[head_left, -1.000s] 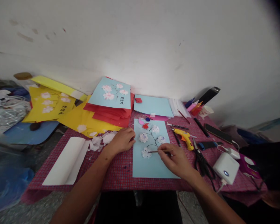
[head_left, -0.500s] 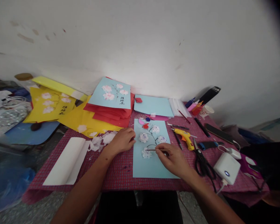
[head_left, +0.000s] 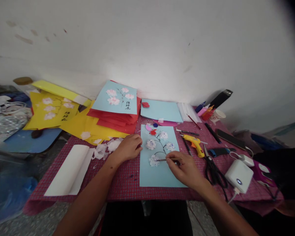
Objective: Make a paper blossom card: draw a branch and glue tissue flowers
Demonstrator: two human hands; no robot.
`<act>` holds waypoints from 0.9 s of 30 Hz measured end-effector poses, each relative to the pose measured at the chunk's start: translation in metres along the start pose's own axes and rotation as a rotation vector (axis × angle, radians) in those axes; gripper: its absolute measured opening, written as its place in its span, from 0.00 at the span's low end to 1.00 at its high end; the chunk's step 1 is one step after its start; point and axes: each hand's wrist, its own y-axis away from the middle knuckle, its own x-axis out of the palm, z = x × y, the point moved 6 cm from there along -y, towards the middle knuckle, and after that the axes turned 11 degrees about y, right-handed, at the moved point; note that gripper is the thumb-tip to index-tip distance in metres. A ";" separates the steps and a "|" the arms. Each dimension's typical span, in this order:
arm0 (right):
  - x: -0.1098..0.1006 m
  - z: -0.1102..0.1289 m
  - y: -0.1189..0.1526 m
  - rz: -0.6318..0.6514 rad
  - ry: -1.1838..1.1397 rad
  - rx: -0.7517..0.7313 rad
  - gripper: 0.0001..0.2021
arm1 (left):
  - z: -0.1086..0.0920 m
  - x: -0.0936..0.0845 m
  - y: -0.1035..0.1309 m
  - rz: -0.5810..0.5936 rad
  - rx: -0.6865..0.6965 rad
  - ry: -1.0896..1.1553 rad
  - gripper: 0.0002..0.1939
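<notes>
A light blue sheet lies in front of me, bearing a drawn dark stem and several white crumpled-paper flowers speckled with purple. My right hand rests over its right part, pinching a thin paintbrush. The brush tip is at the lowest flower; whether it touches cannot be made out. My left hand lies on the table with curled fingers, against the sheet's left edge, and nothing shows in it. Small blobs of pink, red and dark blue paint are by the sheet's top left corner.
A yellow glue gun, black scissors, a white power bank and pens line the right. On the left are folded white paper, torn white scraps and yellow sheets. A finished blue picture tops a red stack.
The brush and my right hand have shifted slightly right, so the tip now sits at the lowest flower's right side. My left hand stays in place.
</notes>
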 end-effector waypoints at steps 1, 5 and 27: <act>0.000 0.000 0.000 0.002 0.000 0.001 0.06 | 0.000 0.000 0.000 0.001 0.002 0.000 0.02; 0.000 0.000 0.001 0.011 -0.012 0.004 0.06 | 0.000 0.000 0.000 0.000 0.002 0.004 0.02; 0.012 -0.118 0.112 -0.649 -1.093 0.551 0.11 | 0.011 -0.022 0.003 -0.408 -0.004 0.025 0.09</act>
